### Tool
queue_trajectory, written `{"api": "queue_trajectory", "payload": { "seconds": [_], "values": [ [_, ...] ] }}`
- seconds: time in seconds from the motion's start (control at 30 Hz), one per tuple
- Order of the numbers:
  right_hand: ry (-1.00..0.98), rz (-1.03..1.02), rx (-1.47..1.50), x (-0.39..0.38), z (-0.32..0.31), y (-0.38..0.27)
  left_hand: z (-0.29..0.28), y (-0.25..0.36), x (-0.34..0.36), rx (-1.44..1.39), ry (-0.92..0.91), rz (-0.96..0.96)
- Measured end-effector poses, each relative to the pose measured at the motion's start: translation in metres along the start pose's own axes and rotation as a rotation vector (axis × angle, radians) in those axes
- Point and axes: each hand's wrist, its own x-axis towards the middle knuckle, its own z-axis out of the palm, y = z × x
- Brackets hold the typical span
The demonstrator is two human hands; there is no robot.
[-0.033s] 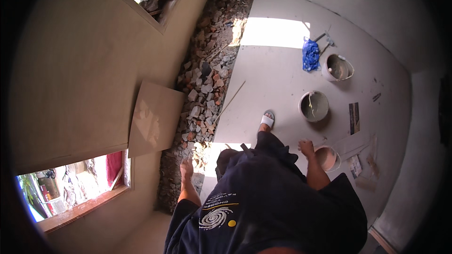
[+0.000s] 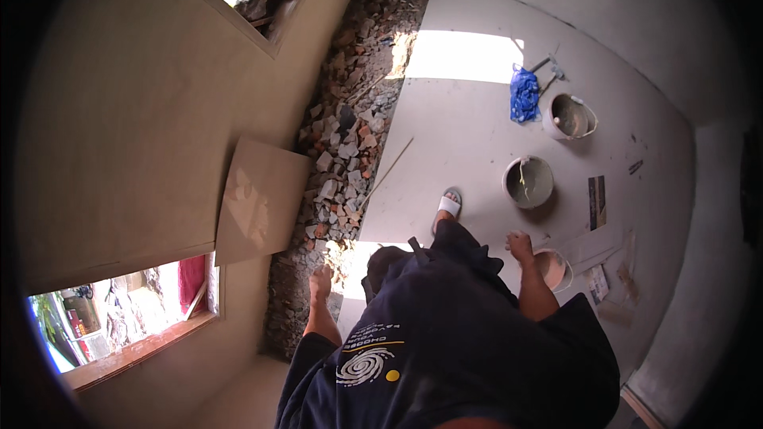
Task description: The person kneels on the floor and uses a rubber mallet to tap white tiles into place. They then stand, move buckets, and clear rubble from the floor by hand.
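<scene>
My left hand (image 2: 320, 280) hangs over the edge of the rubble strip, its fingers loosely curled with nothing visible in them. Beside a pinkish bucket (image 2: 551, 268), my right hand (image 2: 519, 245) is held with bent fingers and appears to hold nothing. The right forearm partly hides that bucket. Ahead of this hand stands a round grey bucket (image 2: 540, 183) with a pale cord or handle across it. One foot in a white-strapped sandal (image 2: 450, 204) is on the pale tiled floor (image 2: 429, 123).
Broken brick rubble (image 2: 343, 147) fills a strip along the left wall. A thin stick (image 2: 388, 171) lies at its edge, and a board (image 2: 262, 199) leans nearby. Farther off are a blue plastic bag (image 2: 524, 95), a handled bucket (image 2: 558, 117) and tile pieces (image 2: 598, 200).
Both hands and the foot have shifted only slightly. The buckets and rubble remain in place.
</scene>
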Motion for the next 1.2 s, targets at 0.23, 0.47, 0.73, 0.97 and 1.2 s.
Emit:
{"api": "queue_trajectory", "payload": {
  "seconds": [0.23, 0.47, 0.73, 0.97, 1.2],
  "values": [
    [0.148, 0.159, 0.027, 0.076, -0.120, -0.059, 0.082, 0.104, -0.005, -0.161, -0.119, -0.052],
    [0.140, 0.247, 0.204, 0.083, -0.127, -0.058, 0.071, 0.113, 0.045, 0.213, -0.030, 0.170],
    [0.017, 0.491, 0.105, 0.069, -0.104, -0.050, 0.072, 0.178, 0.095, 0.472, -0.128, 0.423],
    [0.266, 0.569, 0.156, 0.130, -0.124, -0.106, 0.057, 0.266, 0.145, -0.069, -0.192, -0.072],
    [0.194, 0.238, 0.089, 0.213, -0.093, -0.270, -0.018, 0.335, 0.275, -0.017, -0.141, -0.018]
  ]
}}
